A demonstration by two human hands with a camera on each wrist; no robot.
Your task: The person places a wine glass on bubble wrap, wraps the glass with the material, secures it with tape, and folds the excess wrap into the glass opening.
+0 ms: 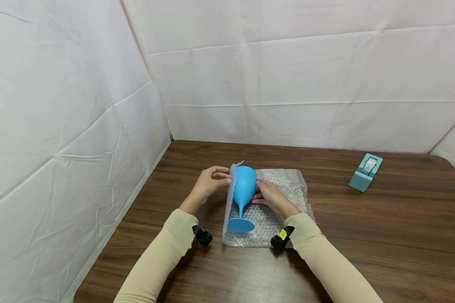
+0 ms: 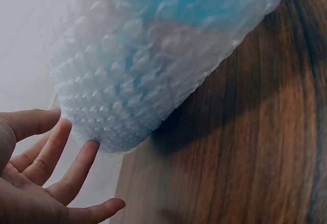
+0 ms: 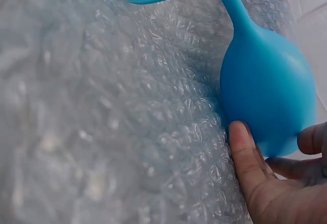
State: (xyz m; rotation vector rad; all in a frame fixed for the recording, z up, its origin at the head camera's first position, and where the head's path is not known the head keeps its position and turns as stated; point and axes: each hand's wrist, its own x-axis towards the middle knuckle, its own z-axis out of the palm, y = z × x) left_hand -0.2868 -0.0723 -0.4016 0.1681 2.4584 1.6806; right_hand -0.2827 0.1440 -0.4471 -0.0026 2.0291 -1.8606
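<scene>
A blue wine goblet (image 1: 244, 185) lies on its side on a sheet of bubble wrap (image 1: 284, 179), bowl away from the person and round foot toward them. Along the goblet's left side the wrap is folded up, its edge standing against the bowl. My left hand (image 1: 209, 185) pinches that raised edge near the far corner; in the left wrist view its thumb and fingertips (image 2: 64, 124) meet at the wrap. On the other side, my right hand (image 1: 271, 195) holds the bowl near the rim. The right wrist view shows thumb and fingers on the blue bowl (image 3: 271, 86).
Toward the back right of the brown wooden table (image 1: 394, 235) stands a teal tape dispenser (image 1: 365, 172) with a pale insert. White cloth walls (image 1: 307, 71) rise behind the table and along its left side. Both wrists carry small black cameras.
</scene>
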